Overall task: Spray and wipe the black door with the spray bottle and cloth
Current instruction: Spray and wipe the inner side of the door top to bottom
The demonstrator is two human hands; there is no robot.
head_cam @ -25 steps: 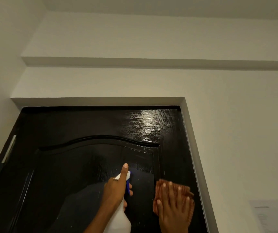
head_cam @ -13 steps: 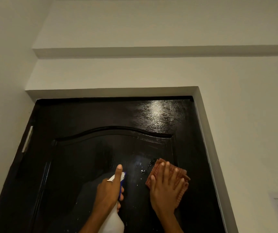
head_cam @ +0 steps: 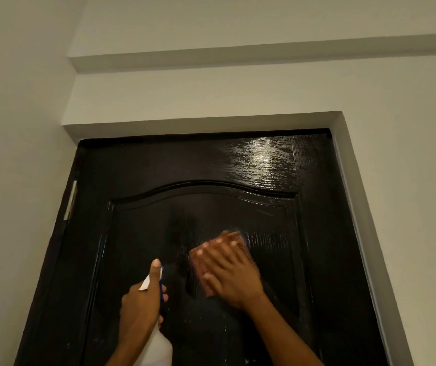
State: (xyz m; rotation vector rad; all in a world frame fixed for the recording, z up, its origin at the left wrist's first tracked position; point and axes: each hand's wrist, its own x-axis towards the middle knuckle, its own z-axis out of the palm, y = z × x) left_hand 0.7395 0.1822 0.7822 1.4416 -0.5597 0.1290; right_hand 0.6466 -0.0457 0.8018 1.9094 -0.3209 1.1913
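The black door fills the lower middle of the view, shut in its pale wall recess, glossy, with an arched raised panel and a light reflection near its top right corner. A hinge shows on its left edge. Fine droplets speckle the lower panel.

The right hand lies flat, fingers spread, pressing the reddish-brown cloth against the panel just right of centre; motion blur suggests a wiping stroke in progress. The left hand grips the neck of the white spray bottle, forefinger laid straight along the head, nozzle facing the door, left of the cloth and apart from it.

Judgement: the wiping step is in hand. The upper rail and panel edges appear unwiped; the next move calls for carrying the cloth across the wet area, then respraying.
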